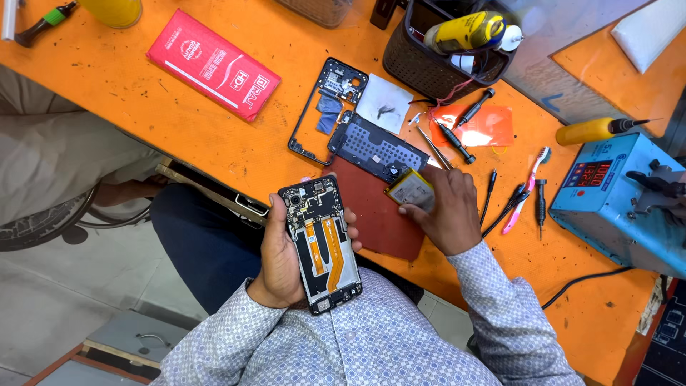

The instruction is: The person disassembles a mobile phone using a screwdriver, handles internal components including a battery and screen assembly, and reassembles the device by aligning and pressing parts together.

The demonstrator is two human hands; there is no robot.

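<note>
Left hand (280, 261) clamped around opened phone (319, 243), right hand (446, 209) gripping battery (411, 189)

Matt, scuffed orange tabletop (179, 136); smooth dark-red mat (379, 214); glossy red paper packet (213, 64); shiny foil-wrapped battery (411, 189); woven plastic basket (414, 64).

Opened-up phone (319, 243), back off, orange flex cables showing, lying face-down in a palm just below the dark red mat (377, 211); flat battery (411, 189) on the mat's top edge.
</note>
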